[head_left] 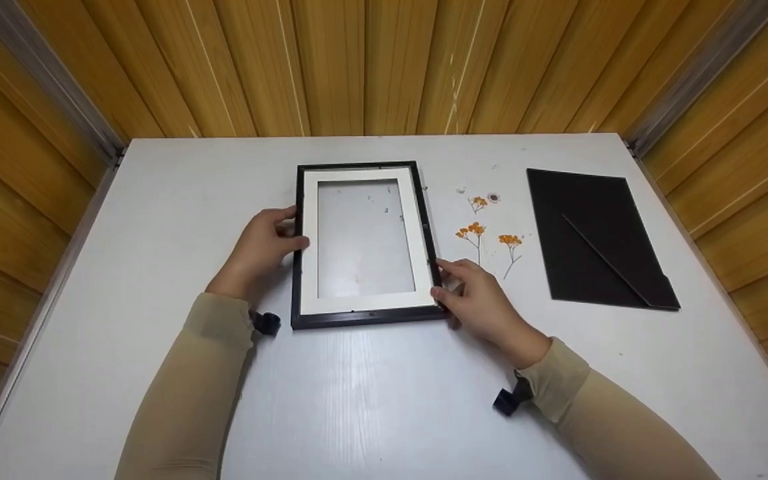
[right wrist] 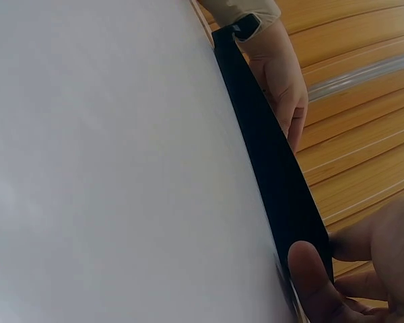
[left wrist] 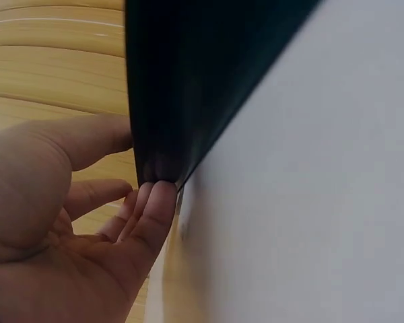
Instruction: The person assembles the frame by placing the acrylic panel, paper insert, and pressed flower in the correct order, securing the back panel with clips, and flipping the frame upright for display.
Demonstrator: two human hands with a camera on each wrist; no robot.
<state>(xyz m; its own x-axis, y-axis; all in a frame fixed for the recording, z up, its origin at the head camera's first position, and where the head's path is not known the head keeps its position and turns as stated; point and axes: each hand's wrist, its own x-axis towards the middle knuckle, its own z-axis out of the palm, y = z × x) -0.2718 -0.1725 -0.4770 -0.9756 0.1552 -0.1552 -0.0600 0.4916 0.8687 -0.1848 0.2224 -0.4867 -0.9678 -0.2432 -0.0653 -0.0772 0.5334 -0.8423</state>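
Observation:
A black picture frame with a white mat inside it is at the middle of the white table. Through the mat's opening a pale surface with small dark specks shows. My left hand grips the frame's left side, thumb over the top edge; in the left wrist view its fingertips are at the lower edge of the dark side. With my right hand I hold the lower right corner, thumb on top. The right wrist view has a fingertip against the frame's outer side.
Right of the frame lie orange dried flower sprigs and a small round dark-centred flower. Farther right, a black backing board with a diagonal strut lies on the table. Wood-look panels enclose the back and sides.

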